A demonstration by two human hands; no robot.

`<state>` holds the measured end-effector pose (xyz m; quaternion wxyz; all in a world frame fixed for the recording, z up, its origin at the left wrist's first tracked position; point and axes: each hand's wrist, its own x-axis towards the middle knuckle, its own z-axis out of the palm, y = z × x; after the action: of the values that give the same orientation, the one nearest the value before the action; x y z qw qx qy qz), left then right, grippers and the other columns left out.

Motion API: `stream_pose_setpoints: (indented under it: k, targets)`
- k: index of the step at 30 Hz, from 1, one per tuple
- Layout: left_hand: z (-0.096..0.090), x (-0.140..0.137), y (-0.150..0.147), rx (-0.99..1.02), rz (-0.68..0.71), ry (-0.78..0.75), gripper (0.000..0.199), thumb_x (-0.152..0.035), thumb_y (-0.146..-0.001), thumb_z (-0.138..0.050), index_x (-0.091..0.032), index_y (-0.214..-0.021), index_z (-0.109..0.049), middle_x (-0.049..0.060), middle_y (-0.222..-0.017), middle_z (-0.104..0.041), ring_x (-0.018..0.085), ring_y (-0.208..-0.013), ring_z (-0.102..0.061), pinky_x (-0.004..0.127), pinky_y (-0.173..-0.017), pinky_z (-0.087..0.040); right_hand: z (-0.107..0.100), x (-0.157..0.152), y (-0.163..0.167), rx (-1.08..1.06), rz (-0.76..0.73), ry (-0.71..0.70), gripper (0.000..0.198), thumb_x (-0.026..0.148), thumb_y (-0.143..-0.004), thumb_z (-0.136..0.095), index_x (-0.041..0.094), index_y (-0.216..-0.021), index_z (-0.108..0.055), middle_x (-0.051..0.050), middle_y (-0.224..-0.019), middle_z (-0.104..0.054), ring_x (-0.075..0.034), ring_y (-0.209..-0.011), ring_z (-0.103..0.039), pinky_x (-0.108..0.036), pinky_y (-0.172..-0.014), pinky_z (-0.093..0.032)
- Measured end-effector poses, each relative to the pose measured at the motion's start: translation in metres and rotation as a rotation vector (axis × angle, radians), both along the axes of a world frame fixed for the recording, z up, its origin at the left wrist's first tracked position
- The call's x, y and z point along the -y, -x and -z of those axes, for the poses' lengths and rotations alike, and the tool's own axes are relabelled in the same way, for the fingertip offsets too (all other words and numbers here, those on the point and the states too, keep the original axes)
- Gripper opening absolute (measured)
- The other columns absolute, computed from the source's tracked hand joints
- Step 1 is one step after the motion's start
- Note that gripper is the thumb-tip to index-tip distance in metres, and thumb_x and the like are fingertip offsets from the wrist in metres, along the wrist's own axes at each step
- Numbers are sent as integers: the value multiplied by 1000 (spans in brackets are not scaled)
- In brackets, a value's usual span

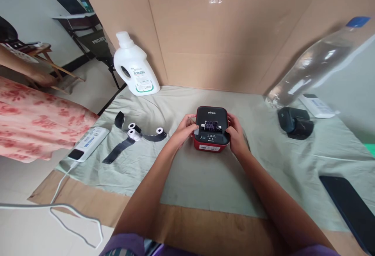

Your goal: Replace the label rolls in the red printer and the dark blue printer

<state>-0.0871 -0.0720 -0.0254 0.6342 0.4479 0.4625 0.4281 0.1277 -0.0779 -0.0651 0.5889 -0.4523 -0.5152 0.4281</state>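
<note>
Head view, with the clock centred on the red-and-black device (211,138) and twelve pointing away from the wearer: the device sits upright on a pale green cloth (202,185) that covers most of the desk (205,226), whose bare wooden edge shows at six o'clock. The left hand (185,131) grips its nine o'clock side and the right hand (238,136) its three o'clock side, both with thumbs near the top edge. On top, a dark, shiny strip (211,126) lies across a slot, and a white label (209,148) is on the red front.

Toward nine o'clock are small rolls (134,134) with white ends and dark strips trailing over the cloth; beyond them lies a white unit (89,144) with a cable (67,174). Between ten and eleven stands a white jug (136,66), near the cardboard panel (211,33) that fills twelve. At two, a clear bottle (313,66) with a blue cap leans against the panel. Near three are a black object (294,123) and, farther out, a white object (316,106). A dark phone-like slab (348,209) lies at four. Past the desk, out toward nine, another person in a floral garment (43,119) is partly visible.
</note>
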Motion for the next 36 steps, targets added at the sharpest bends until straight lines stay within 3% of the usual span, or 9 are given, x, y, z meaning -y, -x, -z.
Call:
stream_pose_setpoints:
  k: [12,22,29,32,34,36]
  targets:
    - [9,-6,4,21,45,40,42,-32,-75,-65,-29,-116,-52,-3,-87,-58,11,-68,-56,20,-58,-42,31,-5,-3,-92,-27,-32,52,37,-83,-53,30,-135,-51,-2,-146,-54,-26,-137,-48,-47,-115,-39]
    - [12,-4,-1,97,44,20,49,-23,-68,-64,-29,-114,-49,-6,-82,-52,9,-62,-50,18,-52,-39,21,-3,0,-41,46,28,61,25,-72,-50,27,-133,-56,-2,-136,-61,-27,-127,-55,-43,-102,-49]
    - [15,-4,-2,88,-2,-5,47,-22,-70,-65,-28,-116,-54,-6,-77,-51,9,-61,-50,18,-51,-39,19,-1,5,-13,70,-19,56,27,-77,-49,26,-133,-56,-4,-137,-61,-26,-127,-55,-45,-108,-45]
    - [21,6,-7,18,-155,-107,36,-24,-73,-67,-21,-108,-62,-3,-81,-60,11,-71,-58,21,-63,-48,21,15,4,6,89,-8,48,36,-87,-50,23,-133,-55,-7,-139,-60,-26,-129,-55,-46,-111,-43]
    - [26,18,-11,-30,-268,-218,29,-26,-76,-68,-18,-104,-67,4,-96,-69,16,-91,-65,27,-82,-53,22,31,-1,88,65,-3,48,43,-93,-47,22,-137,-53,-8,-143,-57,-26,-132,-53,-46,-112,-42]
    - [30,33,-15,-27,-293,-281,33,-30,-82,-67,-16,-111,-70,9,-116,-71,22,-109,-65,34,-99,-50,22,47,-8,243,6,-47,53,47,-95,-49,22,-141,-50,-10,-147,-54,-27,-134,-51,-46,-112,-42]
